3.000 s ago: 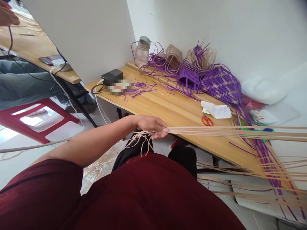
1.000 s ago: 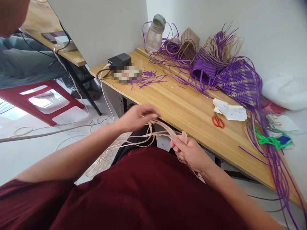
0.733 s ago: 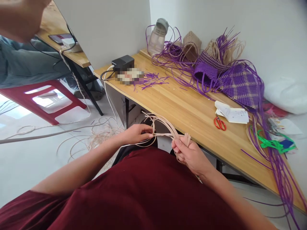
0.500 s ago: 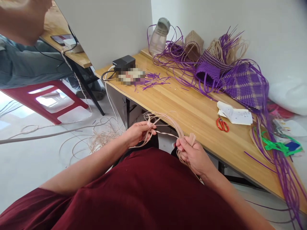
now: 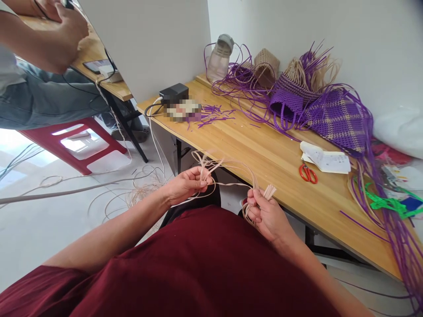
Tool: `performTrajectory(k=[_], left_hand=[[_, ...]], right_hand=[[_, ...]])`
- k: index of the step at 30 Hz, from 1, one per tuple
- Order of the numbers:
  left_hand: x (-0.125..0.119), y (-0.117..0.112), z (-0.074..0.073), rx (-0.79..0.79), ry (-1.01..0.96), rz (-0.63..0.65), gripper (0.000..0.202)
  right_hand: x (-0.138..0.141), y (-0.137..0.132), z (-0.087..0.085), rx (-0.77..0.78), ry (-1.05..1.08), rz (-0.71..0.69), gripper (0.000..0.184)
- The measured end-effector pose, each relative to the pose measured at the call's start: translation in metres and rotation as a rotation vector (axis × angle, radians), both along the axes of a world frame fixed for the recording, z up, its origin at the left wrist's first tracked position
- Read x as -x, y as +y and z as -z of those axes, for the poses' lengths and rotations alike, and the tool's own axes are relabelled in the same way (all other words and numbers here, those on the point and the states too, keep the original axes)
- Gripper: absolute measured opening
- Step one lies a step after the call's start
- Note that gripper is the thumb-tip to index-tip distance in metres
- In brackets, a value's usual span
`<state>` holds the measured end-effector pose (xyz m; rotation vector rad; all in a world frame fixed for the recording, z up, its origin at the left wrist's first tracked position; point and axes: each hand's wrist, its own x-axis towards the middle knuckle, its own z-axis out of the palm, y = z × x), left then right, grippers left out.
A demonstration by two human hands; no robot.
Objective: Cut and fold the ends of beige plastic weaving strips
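Above my lap, my left hand (image 5: 189,186) pinches several pale beige weaving strips (image 5: 211,165), which loop up and around its fingers. My right hand (image 5: 264,213) is closed around a bundle of the same strips, and their cut ends (image 5: 270,191) stick up past the thumb. Between the two hands the strips arc over, and one thin strand runs lower, nearly level. More coils hang below my right fist. Both hands are held in front of the table's near edge, apart from the tabletop.
On the wooden table (image 5: 244,141) are orange-handled scissors (image 5: 308,173), a folded paper (image 5: 325,158), purple scraps (image 5: 216,115), a bottle (image 5: 220,59) and purple-and-beige woven baskets (image 5: 337,119). Loose strips (image 5: 139,193) lie on the floor. A co-worker's hand (image 5: 68,37) shows beyond the partition (image 5: 148,44).
My left hand has turned slightly, its fingers closing on the gathered strips. The strips between the hands have shifted. The co-worker's hand has moved right and down in view.
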<state>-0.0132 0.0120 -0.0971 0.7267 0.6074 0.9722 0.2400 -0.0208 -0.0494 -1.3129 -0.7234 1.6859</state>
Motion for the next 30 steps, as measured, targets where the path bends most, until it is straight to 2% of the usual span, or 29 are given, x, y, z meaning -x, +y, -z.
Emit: performTrajectory(k=[2, 3, 8, 10, 12, 17, 19, 22, 25, 28, 30], left_hand=[[0.007, 0.001, -0.006, -0.197, 0.134, -0.004, 0.018], [0.012, 0.002, -0.009, -0.315, 0.261, 0.005, 0.016], [0.049, 0.006, -0.018, -0.973, 1.145, -0.021, 0.031], [0.064, 0.004, -0.015, -1.143, 1.326, -0.018, 0.037], [0.076, -0.001, -0.01, -1.221, 1.399, -0.018, 0.042], [0.087, -0.012, -0.011, -1.232, 1.45, -0.2, 0.039], [0.087, -0.012, -0.016, -1.232, 1.441, -0.144, 0.038], [0.085, -0.011, -0.024, -1.18, 1.335, 0.047, 0.04], [0.081, -0.011, -0.027, -1.015, 1.166, 0.087, 0.037], [0.08, -0.01, -0.029, -0.72, 0.966, -0.005, 0.03], [0.081, -0.007, -0.031, -0.538, 0.788, -0.038, 0.033]], right_hand=[[-0.001, 0.001, 0.001, 0.011, 0.032, 0.011, 0.037], [-0.002, 0.001, 0.001, 0.011, 0.042, 0.018, 0.037], [-0.004, 0.003, -0.001, -0.01, 0.034, 0.044, 0.035], [-0.005, 0.003, -0.001, -0.017, 0.027, 0.033, 0.035], [-0.006, 0.003, 0.0, -0.02, 0.031, 0.019, 0.034], [-0.01, 0.005, 0.003, -0.017, 0.039, 0.012, 0.033], [-0.011, 0.005, 0.003, -0.018, 0.033, 0.014, 0.034], [-0.01, 0.005, 0.0, -0.01, 0.023, 0.027, 0.034], [-0.009, 0.004, -0.003, -0.002, 0.016, 0.049, 0.034], [-0.009, 0.004, -0.003, 0.003, 0.017, 0.061, 0.036], [-0.011, 0.004, -0.002, 0.005, 0.02, 0.073, 0.036]])
